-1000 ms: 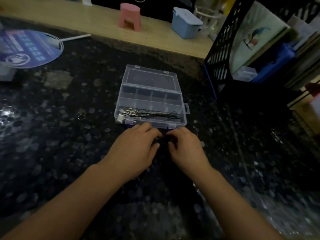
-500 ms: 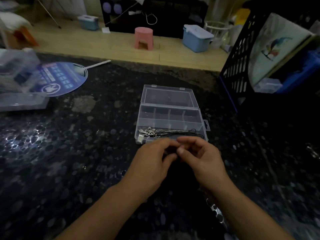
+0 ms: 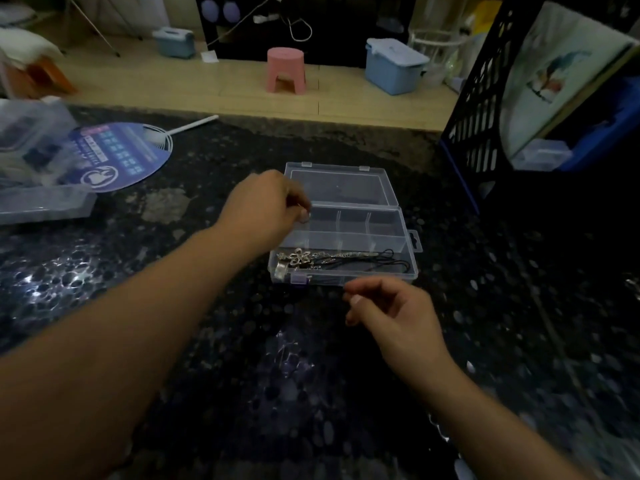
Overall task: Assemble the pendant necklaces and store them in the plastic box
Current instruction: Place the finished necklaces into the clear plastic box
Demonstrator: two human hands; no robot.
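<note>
Reaching left hand over the box's back compartments, fingers pinched, contents too small to tell. Necklaces lie lengthwise in the front row, nearer the empty, loosely curled right hand.

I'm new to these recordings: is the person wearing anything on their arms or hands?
No. Both forearms are bare as far as the picture shows, with no sleeves in view. The left hand and right hand show no gloves, rings, watch or bracelet. Short fingernails show on a few fingers.

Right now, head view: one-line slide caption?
Left hand reaches over open plastic box holding pendants; right hand waits in front.
</note>
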